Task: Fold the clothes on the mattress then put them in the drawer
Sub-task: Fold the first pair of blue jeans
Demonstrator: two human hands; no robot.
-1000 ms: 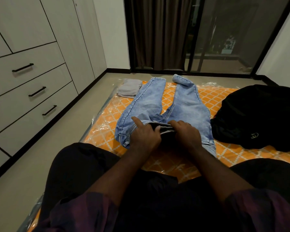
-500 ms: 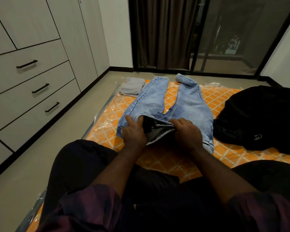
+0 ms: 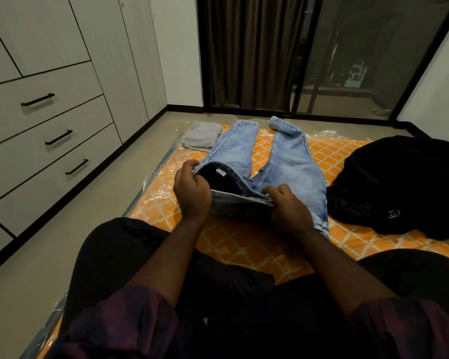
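Note:
Light blue jeans (image 3: pixel 290 161) lie on the orange patterned mattress (image 3: pixel 244 242), legs pointing away from me. My left hand (image 3: pixel 191 189) grips the left side of the waistband and my right hand (image 3: pixel 288 208) grips its right side. Between them the waistband is lifted and pulled open, showing the dark inside. A folded grey garment (image 3: pixel 201 136) rests at the mattress's far left corner. A black garment (image 3: pixel 399 182) with a small white logo lies in a heap on the right.
White drawers (image 3: pixel 49 141) with black handles stand shut along the left wall, across a strip of bare floor (image 3: pixel 70 216). Dark curtains and a glass sliding door (image 3: pixel 335 55) close the far end. My dark-trousered legs fill the foreground.
Both hands have lifted the jeans' waistband off the mattress and spread it apart; the left hand moved left and away from me, opening the waist wider.

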